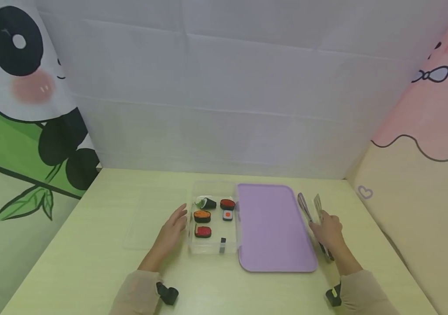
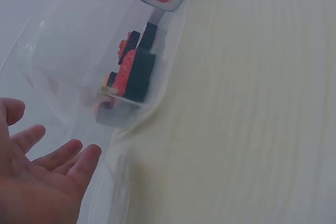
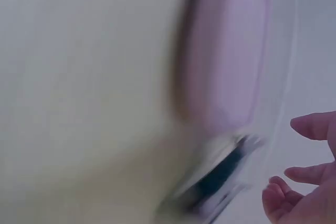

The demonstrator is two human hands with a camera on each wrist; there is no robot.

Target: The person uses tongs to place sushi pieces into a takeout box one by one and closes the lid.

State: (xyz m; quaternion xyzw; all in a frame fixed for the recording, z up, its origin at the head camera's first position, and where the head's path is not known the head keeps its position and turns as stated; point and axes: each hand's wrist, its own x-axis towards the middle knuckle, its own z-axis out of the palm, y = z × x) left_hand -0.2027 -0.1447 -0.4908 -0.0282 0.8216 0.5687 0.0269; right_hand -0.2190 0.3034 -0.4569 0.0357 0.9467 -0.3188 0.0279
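Observation:
My left hand (image 1: 171, 231) is beside the left wall of a clear plastic box (image 1: 213, 249), its fingers spread apart. Several toy sushi pieces lie in the box, among them a red-topped one (image 1: 202, 231), an orange-topped one (image 1: 202, 216), a cone-shaped hand roll (image 1: 206, 203) and a square roll (image 1: 227, 215). To the right, my right hand (image 1: 330, 229) is over a pair of metal tongs (image 1: 303, 204) with dark grips. In the right wrist view its fingers are apart, nothing between them, and the tongs (image 3: 218, 177) look blurred.
A purple tray (image 1: 275, 232) lies flat between the box and the tongs. Left of the box is a clear, flat lid (image 1: 141, 218), partly behind the left hand. A pale wall (image 1: 224, 131) closes off the back of the table.

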